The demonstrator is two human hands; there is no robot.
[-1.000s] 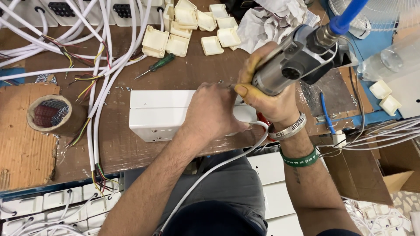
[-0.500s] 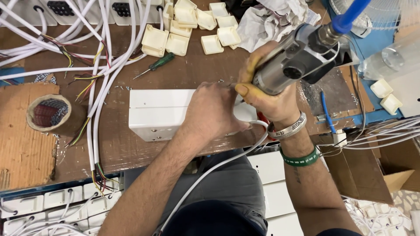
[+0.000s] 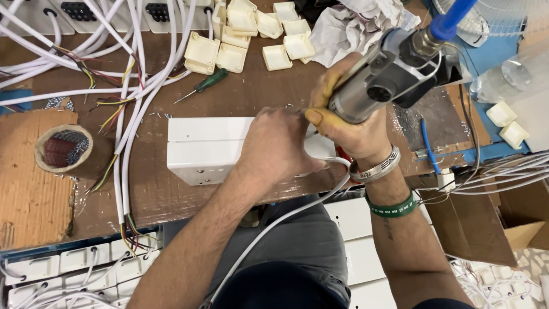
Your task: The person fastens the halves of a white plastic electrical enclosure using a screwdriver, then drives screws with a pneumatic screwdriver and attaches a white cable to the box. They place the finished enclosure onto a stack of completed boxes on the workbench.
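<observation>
2 hands work 1 white box (image 3: 209,150) on the worktop (image 3: 143,200): left hand (image 3: 280,146) pressed flat on it, right hand (image 3: 349,129) gripping a power screwdriver (image 3: 389,80). Fastening looks underway; many finished-looking boxes (image 3: 68,263) lie nearer.

- Small electrical assembly workshop, bench-level.
- Worn brown workbench (image 3: 229,103), scratched, bits of swarf on it.
- Bundles of white cables (image 3: 137,86) with stripped coloured cores draped over the bench.
- Heap of cream plastic caps (image 3: 246,34), loose green screwdriver (image 3: 203,84).
- Air-driven screwdriver (image 3: 389,74) on a blue hose.
- Stacked white socket boxes (image 3: 63,263) below the bench edge, cardboard carton (image 3: 514,223) at right.
</observation>
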